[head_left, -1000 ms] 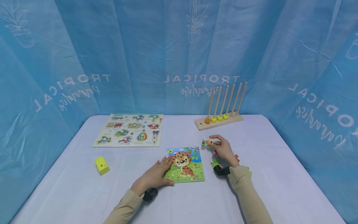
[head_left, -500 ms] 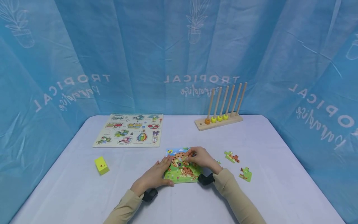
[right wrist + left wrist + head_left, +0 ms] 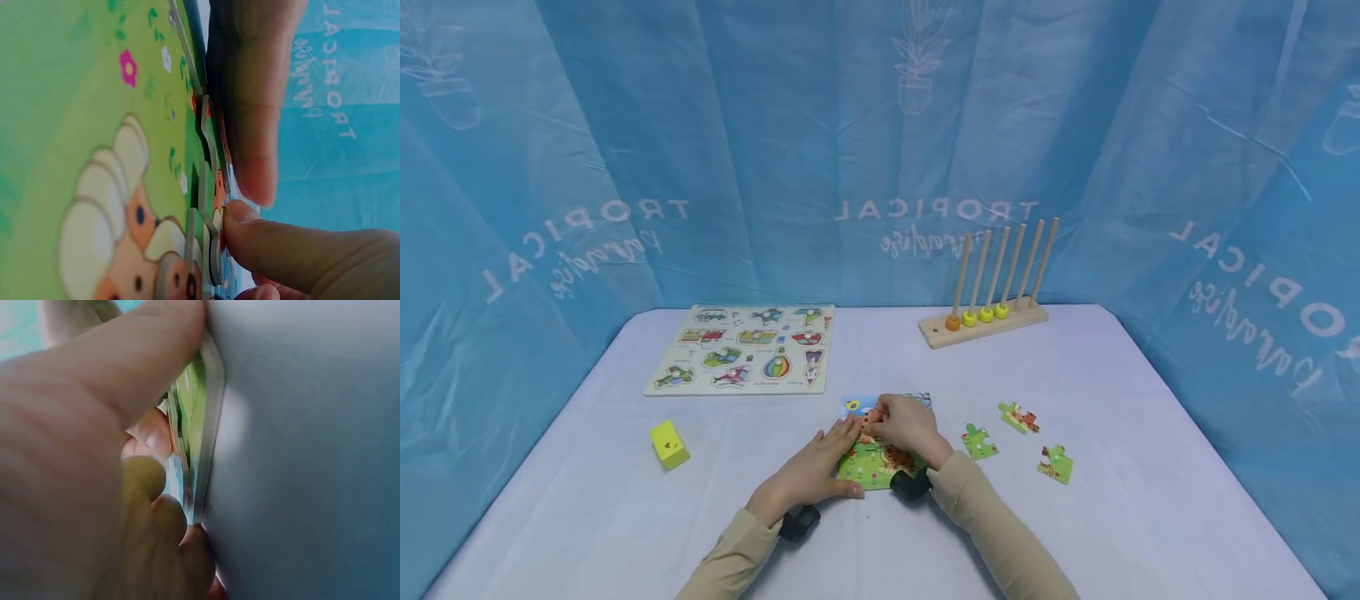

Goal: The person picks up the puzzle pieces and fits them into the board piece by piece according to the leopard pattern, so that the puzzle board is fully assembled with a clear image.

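Note:
A square leopard puzzle board (image 3: pixel 871 477) lies on the white table. My left hand (image 3: pixel 811 468) rests along its left side, fingers straight on the top and thumb near the lower edge. Over the upper part of the board, my right hand (image 3: pixel 907 423) pinches a puzzle piece (image 3: pixel 214 250) between thumb and fingers. In the right wrist view this piece sits slightly raised above the board, the thumb (image 3: pixel 262 240) against it. Seen from the left wrist, the board's edge (image 3: pixel 214 394) runs close to the left hand. The right hand hides much of the leopard picture.
Several loose puzzle pieces lie right of the board, among them a green one (image 3: pixel 978 441). A vehicle peg puzzle (image 3: pixel 752 382) lies at the back left, with a yellow block (image 3: pixel 668 445) in front. A wooden bead rack (image 3: pixel 985 328) stands at the back right.
My right hand has carried the puzzle piece leftward from beside the board to over its upper left part, uncovering the loose pieces. The left hand has stayed in place on the board.

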`<state>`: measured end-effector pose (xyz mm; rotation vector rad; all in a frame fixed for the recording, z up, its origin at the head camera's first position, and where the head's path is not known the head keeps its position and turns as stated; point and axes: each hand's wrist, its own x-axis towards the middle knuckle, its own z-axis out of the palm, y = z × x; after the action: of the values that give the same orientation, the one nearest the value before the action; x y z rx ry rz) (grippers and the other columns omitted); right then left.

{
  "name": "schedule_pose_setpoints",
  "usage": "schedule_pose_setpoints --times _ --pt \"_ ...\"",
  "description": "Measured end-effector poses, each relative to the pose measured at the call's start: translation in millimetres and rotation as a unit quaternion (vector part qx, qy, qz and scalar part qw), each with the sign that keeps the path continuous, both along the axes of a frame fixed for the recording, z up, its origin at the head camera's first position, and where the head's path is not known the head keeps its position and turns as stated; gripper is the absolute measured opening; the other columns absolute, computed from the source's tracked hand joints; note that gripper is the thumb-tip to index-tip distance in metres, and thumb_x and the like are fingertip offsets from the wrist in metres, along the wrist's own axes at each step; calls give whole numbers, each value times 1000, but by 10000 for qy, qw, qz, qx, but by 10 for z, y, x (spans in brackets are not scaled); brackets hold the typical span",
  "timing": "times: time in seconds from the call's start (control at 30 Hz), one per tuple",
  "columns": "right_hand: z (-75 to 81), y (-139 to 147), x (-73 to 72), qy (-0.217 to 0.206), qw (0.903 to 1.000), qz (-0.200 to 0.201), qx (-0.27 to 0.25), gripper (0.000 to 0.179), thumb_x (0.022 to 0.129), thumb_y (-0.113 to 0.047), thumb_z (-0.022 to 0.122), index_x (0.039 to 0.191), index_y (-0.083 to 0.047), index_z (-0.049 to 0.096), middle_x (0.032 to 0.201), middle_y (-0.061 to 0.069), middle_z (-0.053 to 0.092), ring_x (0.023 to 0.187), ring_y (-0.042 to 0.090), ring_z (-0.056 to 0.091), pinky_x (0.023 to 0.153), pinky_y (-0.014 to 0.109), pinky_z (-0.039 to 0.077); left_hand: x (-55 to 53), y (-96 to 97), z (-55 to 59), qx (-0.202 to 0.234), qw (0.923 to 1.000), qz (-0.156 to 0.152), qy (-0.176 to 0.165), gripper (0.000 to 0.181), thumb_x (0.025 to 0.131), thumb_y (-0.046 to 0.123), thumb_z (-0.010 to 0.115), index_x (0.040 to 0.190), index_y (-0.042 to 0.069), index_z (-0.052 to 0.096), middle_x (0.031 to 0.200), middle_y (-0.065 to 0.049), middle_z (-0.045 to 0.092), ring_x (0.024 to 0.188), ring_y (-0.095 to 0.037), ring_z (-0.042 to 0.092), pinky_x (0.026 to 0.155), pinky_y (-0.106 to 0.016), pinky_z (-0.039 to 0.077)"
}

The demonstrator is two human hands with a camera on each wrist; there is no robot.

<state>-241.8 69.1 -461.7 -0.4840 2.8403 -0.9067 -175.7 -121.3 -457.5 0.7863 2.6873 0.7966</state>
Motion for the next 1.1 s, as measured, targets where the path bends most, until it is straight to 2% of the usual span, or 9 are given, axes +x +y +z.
schedule_pose_setpoints --times 0.17,0.37,0.47,0.57,0.63,0.7,0.87,0.97,1.1 --pt "44 -31 -10 67 9999 16 113 14 85 -24 72 77 -18 62 67 -5 58 54 10 48 47 23 36 -26 -5 13 -189 9998 -14 -6 96 83 44 71 153 2 22 161 -20 18 148 -43 14 118 -63 17" --pt "70 -13 -31 -84 9999 7 113 17 85 -27 74 76 -19 61 66 -6 56 56 10 48 47 23 36 -32 2 58 -283 9996 -11 -3 95 83 44 72 152 0 24 160 -19 21 148 -41 15 118 -63 18" --pt "57 38 -63 -158 9996 149 -164 15 87 -27 72 79 -18 63 69 -5 58 57 10 49 49 23 37 -37 8 65 -332 9994 -1 45 94 83 44 72 152 0 25 160 -19 21 148 -41 16 118 -62 19" --pt "30 172 -118 -389 9947 311 -897 11 91 -23 67 86 -14 66 73 0 62 57 11 51 51 24 42 -39 24 56 -450 9989 -57 91 92 84 44 70 151 -1 27 160 -19 21 148 -42 16 118 -62 20" --pt "13 325 -164 -491 9885 251 -1410 11 94 -21 64 92 -10 66 78 4 64 58 12 51 52 25 44 -28 33 49 -536 9985 -96 93 91 84 45 69 151 -1 27 160 -18 21 148 -43 17 118 -62 21" --pt "-3 523 -227 -480 9819 -29 -1833 13 95 -19 62 96 -7 66 80 7 64 59 13 51 53 26 45 -10 38 46 -586 9982 -112 74 91 85 46 68 151 -1 27 161 -18 20 148 -43 17 118 -62 21" --pt "50 1170 -306 -204 9746 -1122 -1928 21 98 -21 58 105 -3 65 91 12 65 71 16 57 62 25 48 20 29 56 -610 9981 -55 79 91 84 45 69 150 -2 28 160 -18 21 148 -42 17 119 -61 21" --pt "82 1626 -223 -232 9723 -1514 -1767 31 99 -28 56 112 0 63 94 15 65 72 18 57 60 26 48 22 33 76 -628 9980 -51 54 90 84 45 69 150 -2 29 160 -19 21 148 -42 17 119 -60 21" --pt "29 2112 -22 -429 9692 -1735 -1694 35 99 -31 55 114 1 60 80 8 59 61 13 49 51 27 42 29 24 83 -654 9979 -30 -8 89 85 45 68 150 -1 30 160 -19 22 148 -42 16 119 -59 21"
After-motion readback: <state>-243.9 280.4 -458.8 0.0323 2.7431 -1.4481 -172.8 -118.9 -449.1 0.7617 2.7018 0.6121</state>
